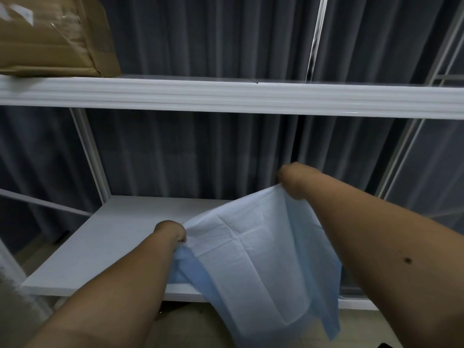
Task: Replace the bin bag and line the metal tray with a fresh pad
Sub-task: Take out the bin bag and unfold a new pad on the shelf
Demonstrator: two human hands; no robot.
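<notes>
Both hands hold one light blue pad (263, 249), which hangs spread between them in the lower middle of the frame. The left hand (172, 232), a little left of the centre and low, is closed into a fist on the left upper edge of the pad; its fingers are curled around the material, and one knuckle shows just at the edge. The right hand (291, 180), to the right of the centre and higher than the left, grasps the right upper corner of the pad, also with curled fingers, though the fingertips themselves are hidden behind the hand. The pad is partly unfolded: fold creases cross its pale face, a darker blue layer shows along its left and right sides, and its lower end hangs down to the bottom edge of the frame, in front of the lower shelf (105, 237). This white shelf board lies behind and under the pad, in the lower left part of the frame; whether the pad touches it I cannot tell. An upper white shelf (226, 95) crosses the whole frame above the middle. On it, in the upper left corner, sits a brown cardboard box (57, 36) with clear tape on it. Behind the shelves hangs a dark grey curtain (200, 151) in vertical folds. Both forearms are bare and come in from the bottom corners of the frame.
</notes>
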